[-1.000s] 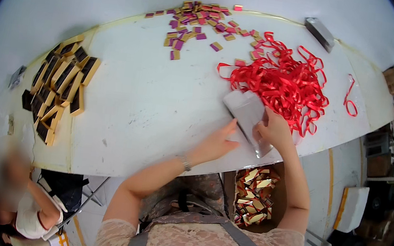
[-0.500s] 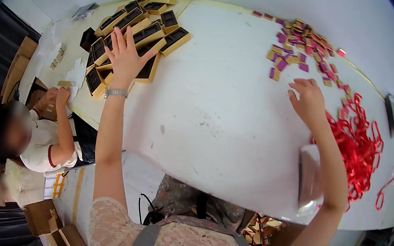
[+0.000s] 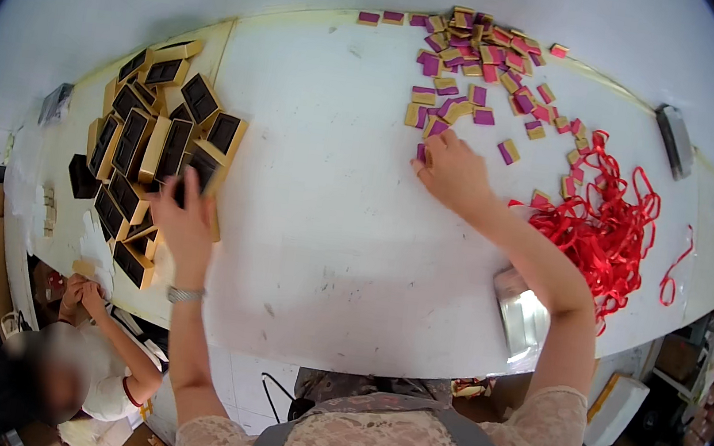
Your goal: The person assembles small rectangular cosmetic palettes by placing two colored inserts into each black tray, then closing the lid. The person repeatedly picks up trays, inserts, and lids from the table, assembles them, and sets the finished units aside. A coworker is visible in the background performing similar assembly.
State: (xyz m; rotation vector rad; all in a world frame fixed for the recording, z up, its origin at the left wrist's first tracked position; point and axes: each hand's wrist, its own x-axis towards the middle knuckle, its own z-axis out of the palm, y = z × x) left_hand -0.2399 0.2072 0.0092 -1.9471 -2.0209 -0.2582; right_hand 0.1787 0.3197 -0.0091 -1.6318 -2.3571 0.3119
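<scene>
Blurred by motion, my left hand [image 3: 182, 226] is at the near right side of a pile of gold boxes with black insides. Its fingers are on a box [image 3: 206, 162] that sits tilted among the others. My right hand [image 3: 455, 174] is bent down to the table at the near edge of a scatter of small squares, purple and gold or pink and gold. A purple bit of one square [image 3: 422, 152] shows between its closed fingertips. Other squares [image 3: 483, 115] lie just beyond that hand.
Red ribbon loops [image 3: 598, 235] are heaped beside my right forearm. A clear plastic pack [image 3: 519, 319] lies at the near table edge. A dark grey oblong object [image 3: 674, 142] stands far right. At the left, a co-worker's hands [image 3: 84, 292] work beside white pieces [image 3: 95, 249].
My left hand has gone from spread above the boxes to grasping at one. The right hand has reached to the squares and its fingers have closed. The whole view has shifted.
</scene>
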